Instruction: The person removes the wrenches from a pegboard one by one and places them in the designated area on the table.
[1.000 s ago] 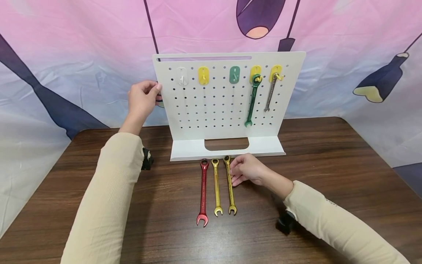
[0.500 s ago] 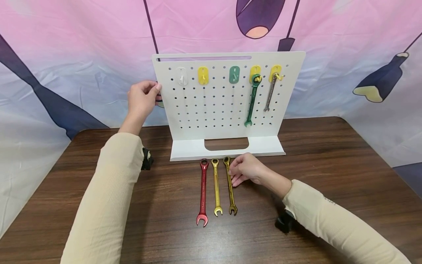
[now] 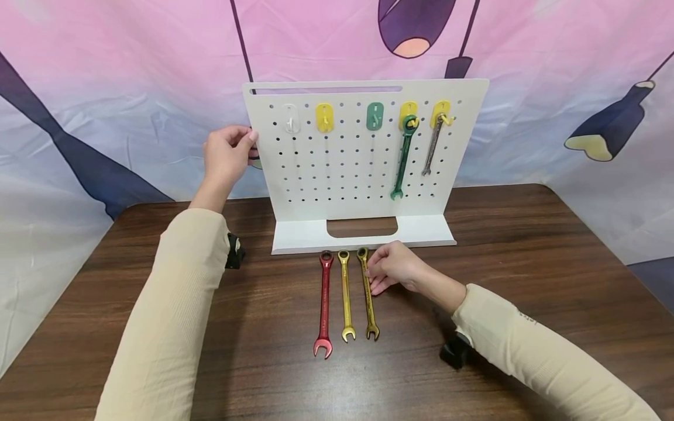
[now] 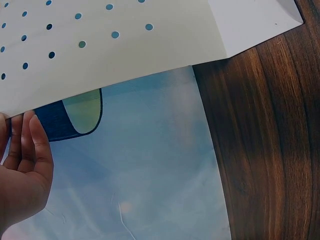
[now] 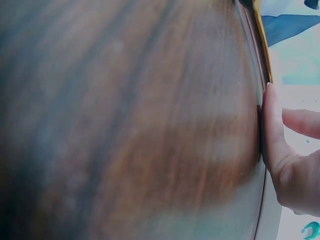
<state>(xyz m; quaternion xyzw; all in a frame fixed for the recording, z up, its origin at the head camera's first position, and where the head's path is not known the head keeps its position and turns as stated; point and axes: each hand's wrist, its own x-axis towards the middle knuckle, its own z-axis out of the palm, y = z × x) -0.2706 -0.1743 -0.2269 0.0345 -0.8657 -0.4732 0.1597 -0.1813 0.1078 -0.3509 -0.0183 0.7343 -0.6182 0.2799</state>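
My left hand (image 3: 227,156) pinches the left edge of a white pegboard (image 3: 342,210), fingers behind and thumb in front; in the left wrist view, its fingertips (image 4: 25,125) meet the board's edge. On the table, my right hand (image 3: 396,268) pinches the right side of a dark yellow combination wrench (image 3: 368,298), its ring end near the board's base. In the right wrist view that wrench (image 5: 263,40) runs up from a fingertip. To its left lie a brighter yellow wrench (image 3: 346,295) and a longer red wrench (image 3: 325,301), open ends toward me.
A green wrench (image 3: 403,161) and a small silver wrench (image 3: 432,146) hang from yellow hooks at the board's right. A clear hook (image 3: 291,118), a yellow hook (image 3: 325,118) and a green hook (image 3: 374,117) hold nothing. The wooden table (image 3: 526,245) meets a patterned cloth behind.
The dark yellow wrench has turned slightly under my right hand, its open end shifting a little right and its surface looking darker. My left hand stays on the board's edge.
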